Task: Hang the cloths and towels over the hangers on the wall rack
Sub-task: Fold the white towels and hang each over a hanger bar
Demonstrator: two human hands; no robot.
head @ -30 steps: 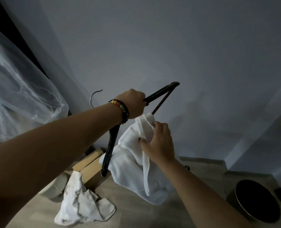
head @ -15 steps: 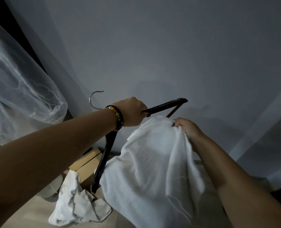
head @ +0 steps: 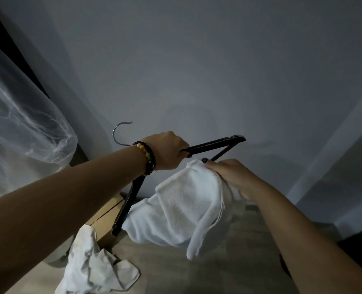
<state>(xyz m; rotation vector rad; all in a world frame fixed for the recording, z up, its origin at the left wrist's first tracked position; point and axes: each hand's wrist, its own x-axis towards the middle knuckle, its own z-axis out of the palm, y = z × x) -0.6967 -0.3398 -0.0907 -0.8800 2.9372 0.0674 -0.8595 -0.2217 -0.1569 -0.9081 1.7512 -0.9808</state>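
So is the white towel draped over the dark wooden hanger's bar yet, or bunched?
Bunched, not draped. The white towel hangs in folds from the right hand, beside the dark wooden hanger gripped by the left hand.

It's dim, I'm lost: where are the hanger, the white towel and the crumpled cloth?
hanger (head: 212, 144): head view, upper arm.
white towel (head: 182, 211): head view, middle of the drape.
crumpled cloth (head: 95, 270): head view, centre of heap.
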